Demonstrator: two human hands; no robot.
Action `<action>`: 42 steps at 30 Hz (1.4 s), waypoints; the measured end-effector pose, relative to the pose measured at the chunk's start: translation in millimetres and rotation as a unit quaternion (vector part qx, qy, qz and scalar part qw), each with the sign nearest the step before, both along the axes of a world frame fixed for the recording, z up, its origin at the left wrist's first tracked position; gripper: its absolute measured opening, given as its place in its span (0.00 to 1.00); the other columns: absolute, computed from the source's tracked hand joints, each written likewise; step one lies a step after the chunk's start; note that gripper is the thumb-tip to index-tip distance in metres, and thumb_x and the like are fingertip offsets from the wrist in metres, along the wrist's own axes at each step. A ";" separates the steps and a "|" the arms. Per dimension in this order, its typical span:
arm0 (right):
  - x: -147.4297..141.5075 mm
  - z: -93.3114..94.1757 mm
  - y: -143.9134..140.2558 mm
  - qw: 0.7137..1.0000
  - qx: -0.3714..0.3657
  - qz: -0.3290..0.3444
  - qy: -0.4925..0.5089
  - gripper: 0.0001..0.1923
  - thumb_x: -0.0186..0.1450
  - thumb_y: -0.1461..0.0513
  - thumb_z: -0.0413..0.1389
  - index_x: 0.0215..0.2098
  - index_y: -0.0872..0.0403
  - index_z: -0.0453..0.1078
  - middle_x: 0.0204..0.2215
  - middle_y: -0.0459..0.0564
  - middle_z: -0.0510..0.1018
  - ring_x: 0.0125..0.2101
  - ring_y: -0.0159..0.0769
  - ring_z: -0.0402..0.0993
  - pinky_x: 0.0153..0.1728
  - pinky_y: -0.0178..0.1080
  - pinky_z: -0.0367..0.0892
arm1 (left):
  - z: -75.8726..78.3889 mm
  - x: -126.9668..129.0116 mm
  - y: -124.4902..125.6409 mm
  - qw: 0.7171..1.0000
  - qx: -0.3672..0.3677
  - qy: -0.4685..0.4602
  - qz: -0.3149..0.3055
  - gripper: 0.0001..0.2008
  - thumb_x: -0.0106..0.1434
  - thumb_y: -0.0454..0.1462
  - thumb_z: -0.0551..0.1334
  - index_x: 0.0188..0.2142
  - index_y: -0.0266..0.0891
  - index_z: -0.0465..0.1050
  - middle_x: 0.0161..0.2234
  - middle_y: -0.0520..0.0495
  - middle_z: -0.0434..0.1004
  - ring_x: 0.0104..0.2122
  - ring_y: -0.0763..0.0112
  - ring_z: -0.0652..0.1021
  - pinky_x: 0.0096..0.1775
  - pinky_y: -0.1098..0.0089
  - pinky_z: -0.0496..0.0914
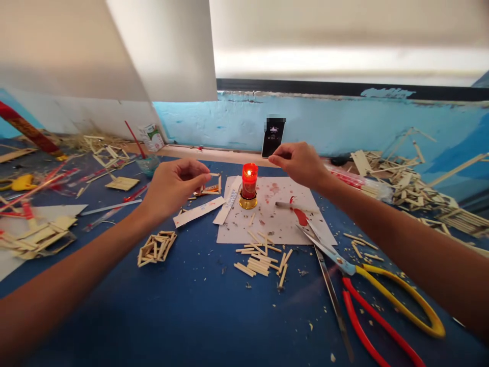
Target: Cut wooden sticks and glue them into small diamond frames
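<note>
My left hand (179, 181) pinches a small square frame of wooden sticks (219, 184), left of a lit candle in a red glass holder (249, 187) with a gold base. To the right of the flame and higher, my right hand (296, 159) is closed in a pinch; whatever it may hold is too small to make out. Under the candle lies a stained white sheet of paper (275, 224) with dark bits on it. Short wooden sticks (262, 262) are scattered in front of the paper. A finished-looking cluster of joined sticks (156, 248) sits below my left hand.
Open scissors (346, 265) with yellow and red handles lie at right, beside metal tweezers (331, 295). A phone (273, 137) leans against the blue wall. Piles of stick constructions (454, 188) stand at right; more sticks and paper (42, 234) lie at left.
</note>
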State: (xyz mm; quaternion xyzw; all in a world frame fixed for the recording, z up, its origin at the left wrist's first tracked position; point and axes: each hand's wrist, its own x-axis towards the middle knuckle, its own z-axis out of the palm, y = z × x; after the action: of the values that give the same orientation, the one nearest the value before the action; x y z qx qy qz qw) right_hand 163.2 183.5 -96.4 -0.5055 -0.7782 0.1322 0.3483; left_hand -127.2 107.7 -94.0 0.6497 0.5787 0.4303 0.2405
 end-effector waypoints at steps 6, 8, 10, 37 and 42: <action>31.5 -15.0 -5.3 0.997 0.005 -0.031 -0.070 0.22 0.69 0.56 0.58 0.17 0.50 0.67 0.16 0.48 0.68 0.26 0.40 0.70 0.31 0.44 0.59 | 0.0 -14.7 -14.7 0.999 -0.004 0.034 0.035 0.06 0.58 0.40 0.74 0.32 0.41 0.81 0.21 0.54 0.76 0.21 0.74 0.71 0.24 0.72 0.60; 41.9 -13.7 -21.2 0.997 0.013 -0.017 -0.072 0.08 0.65 0.61 0.60 0.27 0.51 0.75 0.24 0.51 0.76 0.30 0.42 0.74 0.35 0.45 0.63 | 6.2 -6.4 -28.4 1.000 0.003 0.017 0.023 0.07 0.59 0.40 0.73 0.33 0.41 0.81 0.23 0.53 0.77 0.22 0.74 0.71 0.24 0.72 0.62; 47.3 -11.2 -44.0 0.998 0.020 -0.007 -0.061 0.04 0.65 0.63 0.59 0.34 0.52 0.77 0.27 0.51 0.78 0.31 0.43 0.76 0.38 0.47 0.67 | 12.1 8.4 -45.8 0.999 0.013 -0.032 -0.011 0.07 0.59 0.41 0.74 0.33 0.41 0.80 0.27 0.52 0.79 0.24 0.73 0.74 0.27 0.73 0.67; 30.0 -46.0 -205.6 0.958 0.012 0.192 0.214 0.16 0.67 0.72 0.61 0.47 0.46 0.77 0.38 0.45 0.85 0.37 0.33 0.83 0.38 0.35 0.77 | -38.5 88.5 -126.4 0.961 0.029 -0.137 -0.239 0.06 0.63 0.32 0.72 0.39 0.44 0.81 0.29 0.53 0.85 0.27 0.74 0.81 0.32 0.76 0.76; 28.8 -44.6 -208.1 0.974 -0.002 0.119 0.195 0.09 0.72 0.66 0.59 0.44 0.45 0.76 0.36 0.42 0.84 0.36 0.31 0.82 0.38 0.32 0.74 | -34.8 86.4 -125.0 0.970 0.039 -0.108 -0.215 0.03 0.63 0.33 0.72 0.35 0.42 0.81 0.27 0.53 0.85 0.26 0.75 0.82 0.31 0.78 0.76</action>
State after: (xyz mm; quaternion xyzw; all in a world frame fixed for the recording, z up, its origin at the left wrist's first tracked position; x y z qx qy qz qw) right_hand 192.0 -24.7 -141.1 -0.3744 -0.7498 0.2704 0.4739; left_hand -40.7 -17.4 -128.8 0.7176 0.3784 0.4583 0.3631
